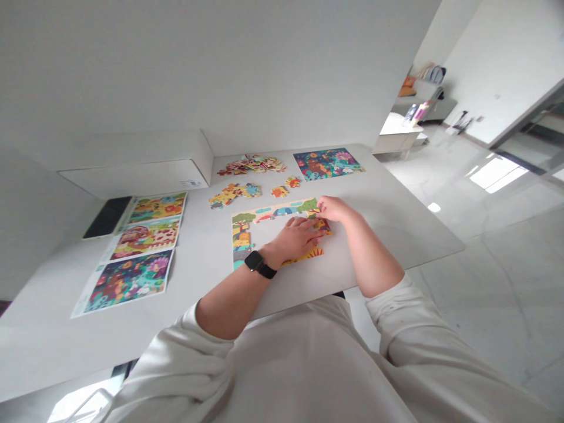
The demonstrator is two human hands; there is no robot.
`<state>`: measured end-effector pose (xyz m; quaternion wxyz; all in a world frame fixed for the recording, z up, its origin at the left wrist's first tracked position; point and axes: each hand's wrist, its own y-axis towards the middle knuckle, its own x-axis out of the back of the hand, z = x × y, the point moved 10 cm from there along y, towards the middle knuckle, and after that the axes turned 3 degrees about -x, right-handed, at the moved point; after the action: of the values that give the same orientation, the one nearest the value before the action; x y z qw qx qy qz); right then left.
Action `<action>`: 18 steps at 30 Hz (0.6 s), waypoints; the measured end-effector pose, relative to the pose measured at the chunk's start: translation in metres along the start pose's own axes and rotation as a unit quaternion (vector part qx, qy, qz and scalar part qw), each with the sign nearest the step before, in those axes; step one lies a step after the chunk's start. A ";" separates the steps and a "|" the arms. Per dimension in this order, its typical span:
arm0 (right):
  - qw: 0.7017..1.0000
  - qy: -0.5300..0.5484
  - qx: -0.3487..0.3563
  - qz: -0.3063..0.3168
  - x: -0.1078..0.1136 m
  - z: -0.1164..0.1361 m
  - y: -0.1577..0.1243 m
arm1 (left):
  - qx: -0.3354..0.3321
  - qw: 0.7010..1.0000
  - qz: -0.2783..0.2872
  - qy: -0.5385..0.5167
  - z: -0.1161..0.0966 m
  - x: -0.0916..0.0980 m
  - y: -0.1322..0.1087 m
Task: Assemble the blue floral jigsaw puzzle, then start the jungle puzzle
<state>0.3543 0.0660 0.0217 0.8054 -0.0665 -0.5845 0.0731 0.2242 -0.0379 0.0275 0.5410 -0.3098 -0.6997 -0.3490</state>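
Note:
On the table in front of me lies the joined border of a jigsaw puzzle [241,235], its middle showing bare tabletop. My left hand [299,238], with a black watch on the wrist, rests with fingers stretched over the puzzle's right side and inner space. At the upper right corner, my right hand [331,208] has its fingers bent together at the edge of the tree piece [308,204]. Whatever sits between those fingertips is hidden. Loose yellow puzzle pieces [231,192] lie behind the border, and two orange clusters [279,191] lie to their right.
A heap of puzzle pieces [253,164] lies near the wall, left of a finished dark-blue puzzle [326,163]. To the left are a printed picture sheet [145,238], a black phone [108,216] and a white box [136,176]. The table's right edge [462,245] borders the floor.

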 end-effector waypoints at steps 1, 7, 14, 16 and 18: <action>1.000 0.001 0.001 0.000 0.000 0.000 0.000 | 0.001 1.000 0.000 0.000 0.001 0.000 0.000; 1.000 -0.003 0.005 0.001 -0.002 -0.002 0.002 | 0.007 1.000 -0.012 -0.010 0.002 0.002 -0.001; 1.000 0.001 0.009 0.006 -0.001 0.000 0.000 | 0.002 1.000 -0.012 -0.005 0.000 -0.002 0.002; 1.000 -0.001 0.008 0.005 0.000 0.000 -0.001 | 0.003 1.000 -0.017 -0.006 0.001 -0.001 0.003; 1.000 0.000 0.003 0.007 0.001 0.000 -0.001 | 0.003 1.000 -0.023 -0.009 0.002 0.001 0.003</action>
<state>0.3550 0.0648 0.0228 0.8048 -0.0681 -0.5840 0.0808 0.2259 -0.0347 0.0284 0.5276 -0.2954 -0.7125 -0.3560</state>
